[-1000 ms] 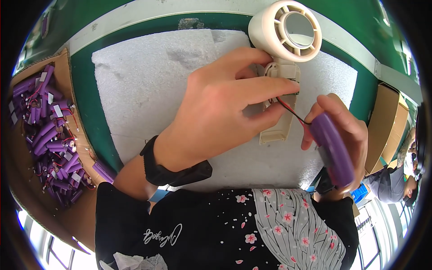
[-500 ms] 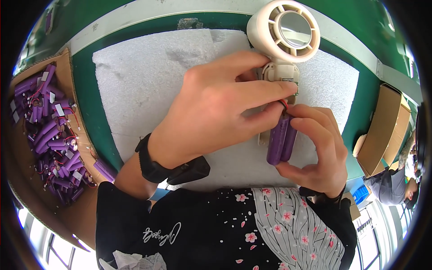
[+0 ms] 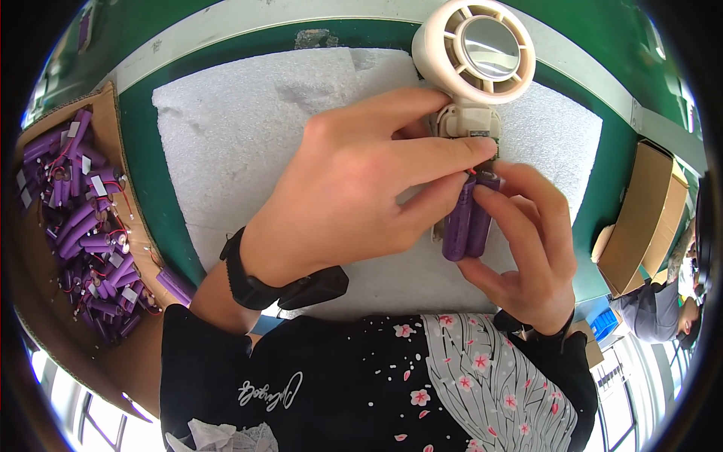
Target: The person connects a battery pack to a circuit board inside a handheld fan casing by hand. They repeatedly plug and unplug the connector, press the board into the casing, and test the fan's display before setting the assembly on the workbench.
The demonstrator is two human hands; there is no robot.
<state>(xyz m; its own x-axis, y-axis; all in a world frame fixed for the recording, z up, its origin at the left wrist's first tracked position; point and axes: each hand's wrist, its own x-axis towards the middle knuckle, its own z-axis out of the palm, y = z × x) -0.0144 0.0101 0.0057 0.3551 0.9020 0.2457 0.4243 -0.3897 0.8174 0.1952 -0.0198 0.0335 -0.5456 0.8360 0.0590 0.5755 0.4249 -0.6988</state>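
Note:
A cream handheld fan [image 3: 474,52] lies with its round head away from me and its handle opened, showing parts inside. My left hand [image 3: 361,181] is closed on the handle just below the head. Its index fingertip presses near a small circuit board, and its thumb is at the wire end of a battery pack [image 3: 468,222]. That pack is two purple cylindrical cells side by side, with a bit of red wire at the top. My right hand [image 3: 531,237] grips the pack between thumb and fingers, over the lower handle. Fingers hide most of the handle's inside.
A white foam sheet [image 3: 226,143] lies under the work on a green table [image 3: 158,181]. At left, a cardboard box [image 3: 120,158] holds many purple battery packs with wires. Another cardboard box [image 3: 640,218] stands at right. Beyond it is a person [image 3: 655,313].
My right hand has moved the battery pack slightly up toward the fan head and a little left. Its fingers have shifted upward along the pack. The left hand has barely moved.

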